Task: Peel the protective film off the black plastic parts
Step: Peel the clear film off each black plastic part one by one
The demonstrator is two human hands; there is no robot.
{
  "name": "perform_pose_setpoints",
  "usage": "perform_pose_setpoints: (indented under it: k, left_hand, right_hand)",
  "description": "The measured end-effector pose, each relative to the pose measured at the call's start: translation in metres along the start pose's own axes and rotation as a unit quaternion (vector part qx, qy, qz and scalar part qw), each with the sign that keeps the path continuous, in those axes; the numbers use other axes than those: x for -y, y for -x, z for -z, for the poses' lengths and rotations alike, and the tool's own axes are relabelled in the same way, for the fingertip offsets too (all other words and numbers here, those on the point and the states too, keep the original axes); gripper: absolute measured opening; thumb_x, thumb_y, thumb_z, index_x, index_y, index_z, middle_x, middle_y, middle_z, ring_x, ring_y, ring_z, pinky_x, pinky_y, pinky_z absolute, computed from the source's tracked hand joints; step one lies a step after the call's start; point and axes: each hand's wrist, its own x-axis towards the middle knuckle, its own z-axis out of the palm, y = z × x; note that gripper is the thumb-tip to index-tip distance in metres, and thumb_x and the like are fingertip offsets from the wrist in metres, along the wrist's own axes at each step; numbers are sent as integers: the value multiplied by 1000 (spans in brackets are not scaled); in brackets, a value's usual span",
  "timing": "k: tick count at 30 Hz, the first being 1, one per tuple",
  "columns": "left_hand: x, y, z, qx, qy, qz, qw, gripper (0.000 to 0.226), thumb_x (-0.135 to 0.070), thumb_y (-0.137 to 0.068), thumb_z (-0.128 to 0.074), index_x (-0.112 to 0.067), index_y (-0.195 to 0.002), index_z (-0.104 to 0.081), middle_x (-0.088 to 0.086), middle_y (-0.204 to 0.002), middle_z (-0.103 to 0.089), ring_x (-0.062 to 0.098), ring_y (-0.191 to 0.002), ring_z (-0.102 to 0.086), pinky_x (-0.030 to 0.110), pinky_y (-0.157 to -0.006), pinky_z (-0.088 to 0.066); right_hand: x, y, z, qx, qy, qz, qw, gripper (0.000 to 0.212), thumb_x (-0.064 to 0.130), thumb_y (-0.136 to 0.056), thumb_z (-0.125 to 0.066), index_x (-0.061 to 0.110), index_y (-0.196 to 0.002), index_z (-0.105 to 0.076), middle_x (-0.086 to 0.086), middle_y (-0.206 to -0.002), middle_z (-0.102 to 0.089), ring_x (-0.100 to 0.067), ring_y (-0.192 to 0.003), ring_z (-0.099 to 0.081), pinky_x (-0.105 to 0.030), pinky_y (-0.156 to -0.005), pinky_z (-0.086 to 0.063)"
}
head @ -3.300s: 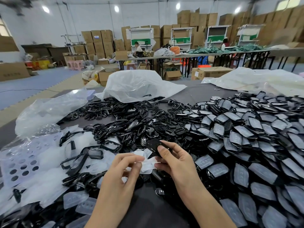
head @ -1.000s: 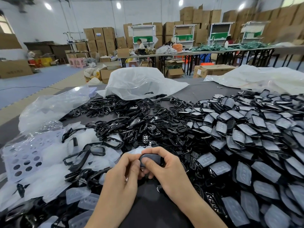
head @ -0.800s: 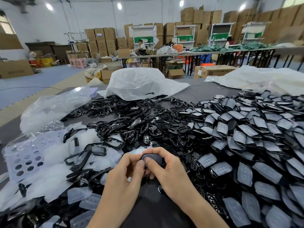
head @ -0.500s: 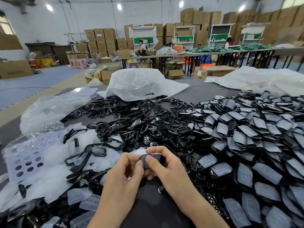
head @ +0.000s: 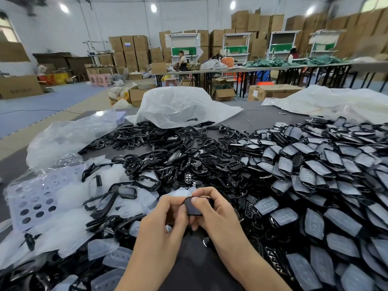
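Both hands meet at the table's near middle over one black plastic part [head: 192, 207]. My left hand [head: 165, 219] pinches its left edge with thumb and forefinger. My right hand [head: 212, 208] grips it from the right, thumb on its face and fingers curled over the top. The part's film side is turned so I cannot tell whether film is on it. A big heap of black parts with whitish film [head: 315, 181] fills the right side. Bare black frames and parts [head: 168, 156] lie across the middle. Peeled film pieces [head: 69, 225] pile at the left.
A perforated translucent sheet [head: 33, 200] lies at the left edge. Clear plastic bags [head: 69, 137] and a white bag [head: 178, 106] sit at the table's far side. Beyond are long work tables [head: 273, 69], stacked cartons and seated people.
3.3 s ago my left hand pulled white film off a part held by my right hand. Now both hands hold a different dark part, which has tilted slightly over the last second.
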Motion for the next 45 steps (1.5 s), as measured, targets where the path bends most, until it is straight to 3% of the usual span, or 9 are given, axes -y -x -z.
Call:
perform_pose_setpoints:
  k: [2, 5, 9, 17, 21, 26, 33, 40, 45]
  left_hand:
    - [1, -2, -1, -14, 46, 50, 998, 25, -12, -94, -61, -36, -87, -63, -9, -75, -70, 7, -67, -65, 16, -61, -49]
    - [0, -4, 1, -38, 122, 104, 986, 19, -5, -95, -59, -22, -89, -65, -2, -75, -71, 5, -63, -65, 11, -58, -48]
    - [-4, -5, 3, -30, 159, 113, 980, 12, -3, -95, -58, -12, -92, -65, -4, -73, -71, 2, -60, -64, 8, -57, -47]
    - [-1, -5, 1, -31, 160, 107, 981, 12, -5, -94, -59, -16, -93, -65, 6, -77, -68, 4, -61, -64, 9, -59, -48]
    - [2, -5, 0, -31, 153, 104, 982, 15, -6, -94, -60, -20, -92, -66, 0, -72, -69, 6, -62, -65, 11, -60, -49]
    - [6, -2, 0, -12, 106, 63, 992, 26, -11, -93, -62, -35, -88, -67, -3, -71, -68, 12, -65, -64, 21, -64, -52]
    - [7, -3, 4, 24, 125, 51, 990, 29, -7, -93, -62, -32, -98, -75, -1, -80, -73, 7, -69, -67, 13, -66, -51]
    - [6, -2, 8, 38, -12, -46, 998, 31, -13, -94, -59, -37, -109, -72, -16, -81, -65, 8, -75, -64, 10, -69, -45]
    - [5, 0, 8, 14, -85, -131, 988, 25, -29, -102, -51, -42, -121, -62, -21, -91, -63, -1, -78, -62, 11, -71, -46]
  right_hand:
    - [0, -1, 0, -6, -52, -1, 999, 9, 17, -102, -55, 13, -100, -63, -9, -78, -69, -18, -61, -62, -27, -57, -53]
    - [-1, -2, -1, 9, -87, 1, 996, 19, 22, -95, -62, 11, -110, -65, -12, -91, -75, -21, -71, -70, -25, -66, -57]
    - [-4, -2, -1, 10, -55, 20, 998, 19, 5, -97, -61, 17, -98, -76, -10, -90, -76, -19, -71, -71, -23, -68, -57]
    - [-2, -4, -3, 20, -113, -19, 993, 31, 8, -103, -47, 12, -94, -77, -18, -86, -74, -19, -67, -68, -24, -65, -56]
    - [-1, -4, -2, 29, -135, -32, 990, 33, 8, -103, -49, 14, -91, -79, -16, -85, -73, -18, -67, -68, -25, -64, -57]
    - [0, -4, 1, 28, -117, -33, 992, 15, 4, -97, -59, 11, -92, -72, -10, -78, -71, -17, -64, -65, -24, -60, -55]
    - [1, -4, 5, 37, -79, -31, 996, 5, 18, -77, -77, 23, -79, -77, -14, -77, -71, -23, -67, -68, -27, -63, -56]
    - [5, 0, 11, 67, 55, 1, 996, 5, 22, -77, -70, 23, -73, -66, -9, -70, -69, -15, -63, -63, -23, -58, -51]
    - [6, -5, 13, 7, 26, -10, 1000, 12, 19, -72, -67, 15, -71, -56, -6, -64, -60, -17, -54, -57, -25, -52, -45]
